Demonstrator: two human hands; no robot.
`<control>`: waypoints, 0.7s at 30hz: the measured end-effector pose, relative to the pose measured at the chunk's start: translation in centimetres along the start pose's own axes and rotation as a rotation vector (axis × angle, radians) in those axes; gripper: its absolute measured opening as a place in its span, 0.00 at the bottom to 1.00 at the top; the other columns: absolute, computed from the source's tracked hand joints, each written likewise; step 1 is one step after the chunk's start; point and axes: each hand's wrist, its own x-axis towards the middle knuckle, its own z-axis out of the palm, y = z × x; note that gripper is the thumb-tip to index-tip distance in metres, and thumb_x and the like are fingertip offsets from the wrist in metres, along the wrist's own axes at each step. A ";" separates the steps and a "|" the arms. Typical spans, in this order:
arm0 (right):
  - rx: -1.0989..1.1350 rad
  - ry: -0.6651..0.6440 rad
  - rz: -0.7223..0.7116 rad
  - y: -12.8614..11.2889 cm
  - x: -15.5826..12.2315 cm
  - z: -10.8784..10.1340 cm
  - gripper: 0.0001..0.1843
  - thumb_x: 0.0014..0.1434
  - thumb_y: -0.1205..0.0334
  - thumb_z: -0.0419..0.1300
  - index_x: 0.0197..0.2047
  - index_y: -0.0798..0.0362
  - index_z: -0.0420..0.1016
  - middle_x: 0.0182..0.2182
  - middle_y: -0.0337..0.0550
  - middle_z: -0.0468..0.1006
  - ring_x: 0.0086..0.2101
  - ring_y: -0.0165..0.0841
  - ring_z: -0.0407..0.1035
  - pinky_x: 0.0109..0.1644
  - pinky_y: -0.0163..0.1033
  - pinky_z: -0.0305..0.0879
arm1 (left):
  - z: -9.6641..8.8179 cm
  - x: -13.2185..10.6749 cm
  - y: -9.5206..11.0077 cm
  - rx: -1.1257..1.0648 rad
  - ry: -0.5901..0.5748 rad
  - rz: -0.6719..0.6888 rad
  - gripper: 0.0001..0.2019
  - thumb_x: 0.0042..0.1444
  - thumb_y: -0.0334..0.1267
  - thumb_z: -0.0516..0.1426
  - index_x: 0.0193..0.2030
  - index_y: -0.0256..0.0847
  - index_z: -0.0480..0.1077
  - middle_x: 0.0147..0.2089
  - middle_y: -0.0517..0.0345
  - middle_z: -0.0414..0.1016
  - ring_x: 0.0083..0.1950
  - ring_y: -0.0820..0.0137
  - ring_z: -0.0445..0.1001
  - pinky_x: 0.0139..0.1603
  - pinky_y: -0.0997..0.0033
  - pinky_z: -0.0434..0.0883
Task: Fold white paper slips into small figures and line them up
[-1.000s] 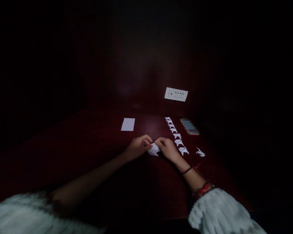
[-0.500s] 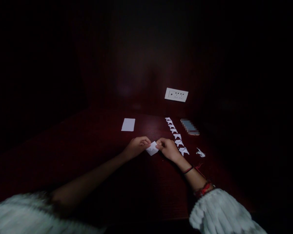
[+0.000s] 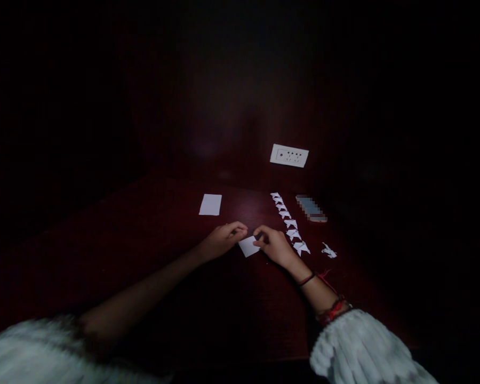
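Observation:
A small white square of paper lies on the dark red table between my hands, one corner pointing toward me. My left hand hovers at its upper left edge, fingers loosely bent and not gripping the sheet. On the other side, my right hand has its thumb and forefinger apart, the thumb tip over the paper's right corner. Whether that thumb presses on the sheet, I cannot tell. To the right of my right hand runs a row of several folded white paper pieces.
A stack or sheet of white paper lies farther back on the left. Right of the folded row are a phone and a crumpled-looking white paper piece. A white socket panel is on the back wall. The surroundings are very dark.
Both hands have let go of the paper and their fingers have come apart from it. The raised flap seen before no longer shows; the paper now looks like a plain flat square.

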 end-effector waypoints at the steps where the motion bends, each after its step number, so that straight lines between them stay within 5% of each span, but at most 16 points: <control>1: 0.009 -0.015 0.010 0.1 0.1 0.0 0.08 0.46 0.65 0.55 0.33 0.54 0.68 0.22 0.36 0.70 0.23 0.24 0.62 0.28 0.28 0.56 | -0.1 -0.1 0.0 0.021 -0.029 0.027 0.12 0.52 0.42 0.47 0.41 0.40 0.62 0.37 0.59 0.68 0.33 0.74 0.67 0.32 0.76 0.62; 10: -0.040 -0.173 -0.127 -1.0 -0.5 -2.2 0.13 0.50 0.57 0.53 0.34 0.55 0.72 0.30 0.41 0.73 0.30 0.27 0.65 0.34 0.31 0.58 | 0.0 -0.2 -0.5 0.252 -0.051 0.167 0.06 0.47 0.35 0.53 0.33 0.40 0.65 0.29 0.62 0.64 0.30 0.74 0.63 0.32 0.75 0.60; 17: -0.257 -0.213 -0.268 -1.3 -0.7 -1.2 0.09 0.51 0.64 0.53 0.34 0.54 0.73 0.31 0.43 0.72 0.32 0.27 0.65 0.38 0.31 0.57 | -0.1 -0.2 -0.6 0.300 -0.091 0.285 0.04 0.48 0.34 0.53 0.31 0.39 0.66 0.37 0.58 0.66 0.39 0.70 0.63 0.40 0.71 0.59; 21: -0.276 -0.209 -0.296 -1.3 -0.8 -1.1 0.11 0.51 0.63 0.54 0.39 0.52 0.70 0.31 0.41 0.71 0.33 0.27 0.65 0.37 0.31 0.58 | -0.8 -0.4 -0.3 0.310 -0.211 0.364 0.09 0.51 0.33 0.50 0.40 0.42 0.64 0.41 0.58 0.67 0.42 0.70 0.63 0.44 0.70 0.58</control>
